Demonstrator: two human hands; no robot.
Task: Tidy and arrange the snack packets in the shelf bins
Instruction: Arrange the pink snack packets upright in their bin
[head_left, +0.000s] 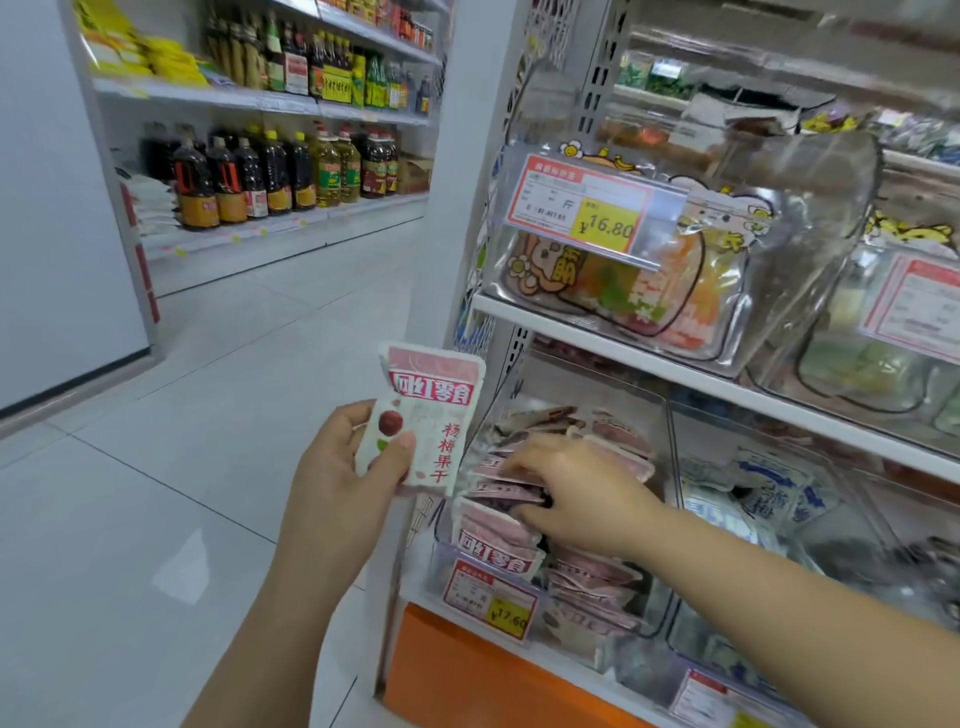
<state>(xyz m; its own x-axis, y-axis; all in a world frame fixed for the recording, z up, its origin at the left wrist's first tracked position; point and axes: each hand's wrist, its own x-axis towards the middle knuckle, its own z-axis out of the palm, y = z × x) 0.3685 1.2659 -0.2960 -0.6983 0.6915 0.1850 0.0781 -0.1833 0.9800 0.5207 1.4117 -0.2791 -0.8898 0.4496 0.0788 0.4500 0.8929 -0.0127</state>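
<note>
Head view, read from left to right. At the far left, a rear shelving unit (270, 98) carries rows of dark and yellow bottles (249, 176), standing upright on two levels above a pale tiled floor (156, 467). In the centre foreground, the left hand (348, 462) holds a single pink-and-white snack packet (423, 415) upright in the air, outside the shelf. The thumb presses the packet's front face and the other fingers wrap behind it. The packet bears a red banner and a column of red characters. Just right of it, on the lower level of the near shelf unit, a clear bin (441, 569) holds a stack of matching pink packets (493, 540), lying at uneven angles. A red-and-yellow price label (491, 603) marked 17.60 is fixed to the bin's front, above an orange base panel (467, 680). The right hand (576, 488) reaches into this bin from the right, its fingers bent down among the packets and touching them. Whether they grasp one cannot be told. On the white shelf (675, 371) above sits a clear upper bin (810, 218) of multicoloured snacks with a label (582, 208) marked 16.80. To the right of the pink stack, a neighbouring bin holds blue-and-white packets (758, 493). The far-right bins are blurred.
</note>
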